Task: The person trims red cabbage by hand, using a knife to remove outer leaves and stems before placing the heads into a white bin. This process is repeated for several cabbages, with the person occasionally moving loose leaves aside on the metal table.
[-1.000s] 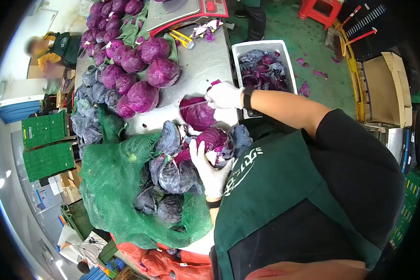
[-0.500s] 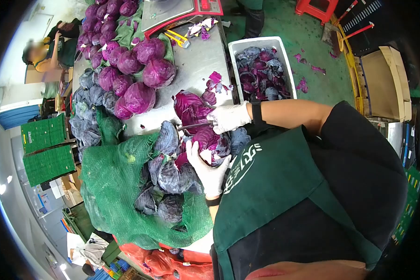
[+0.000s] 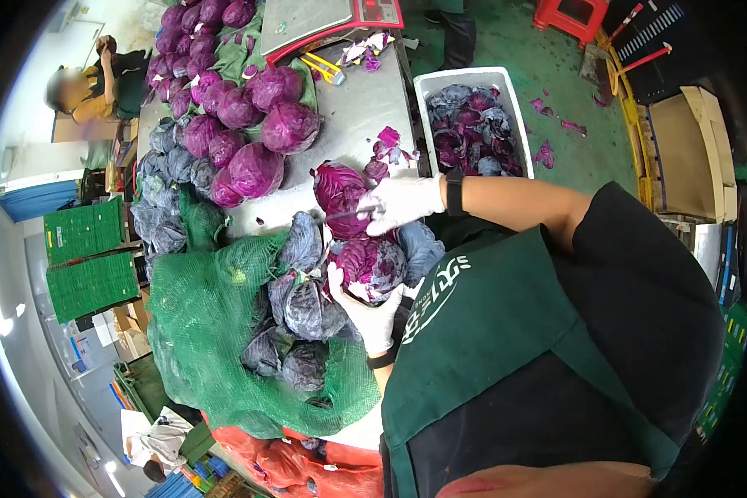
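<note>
My gloved left hand (image 3: 368, 320) cups a partly trimmed red cabbage (image 3: 372, 264) from below, thumb and fingers spread around its near side. Bright purple shows on the far part of that head, with dull bluish leaf on the rest. In my closed, gloved right hand (image 3: 402, 203) is a knife; its thin dark blade (image 3: 337, 218) points left, just above the held head. Behind the blade lies a shiny purple cabbage piece (image 3: 337, 189). Untrimmed bluish cabbages (image 3: 314, 309) sit to the left in the mouth of a green mesh bag (image 3: 203, 328).
Peeled purple cabbages (image 3: 256, 170) are piled at the table's far left. A red scale (image 3: 332, 31) and a yellow cutter (image 3: 324, 70) lie beyond. A white bin (image 3: 523, 145) of leaves stands on the right. A red mesh bag (image 3: 286, 465) is below; other people are at left.
My right hand has shifted slightly left and up with the knife, apart from the cabbage. More of the held cabbage shows, and my left hand stays around it.
</note>
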The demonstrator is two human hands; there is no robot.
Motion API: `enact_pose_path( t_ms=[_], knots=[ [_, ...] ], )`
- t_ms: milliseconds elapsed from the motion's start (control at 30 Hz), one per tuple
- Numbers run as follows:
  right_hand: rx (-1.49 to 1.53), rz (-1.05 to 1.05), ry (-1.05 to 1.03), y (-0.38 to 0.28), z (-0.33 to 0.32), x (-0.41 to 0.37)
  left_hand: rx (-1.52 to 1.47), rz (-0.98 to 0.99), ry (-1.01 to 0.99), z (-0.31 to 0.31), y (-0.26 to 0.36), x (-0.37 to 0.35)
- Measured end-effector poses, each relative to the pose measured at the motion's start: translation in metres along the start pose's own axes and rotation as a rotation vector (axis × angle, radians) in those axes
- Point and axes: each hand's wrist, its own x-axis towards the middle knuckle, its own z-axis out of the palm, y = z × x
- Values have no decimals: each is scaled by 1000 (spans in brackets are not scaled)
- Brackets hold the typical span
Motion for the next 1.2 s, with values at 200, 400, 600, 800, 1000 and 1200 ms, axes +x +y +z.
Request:
enact_pose_path(
  t_ms=[200, 400, 600, 800, 1000, 1200],
  knots=[
    [151, -28, -160, -10, -4, 4, 17, 3, -15, -3, 7, 0],
    [57, -212, -36, 7, 12, 16, -22, -13, -32, -4, 8, 1],
    [160, -27, -95, -6, 5, 9, -172, -91, -14, -1, 22, 2],
    [92, -93, -218, -6, -6, 16, -98, -26, -43, -2, 13, 3],
    [44, 44, 60, 34, 30, 22, -171, -78, 40, 0, -3, -2],
    [-160, -183, 156, 46, 27, 71, -186, -241, 258, 25, 21, 23]
  ],
)
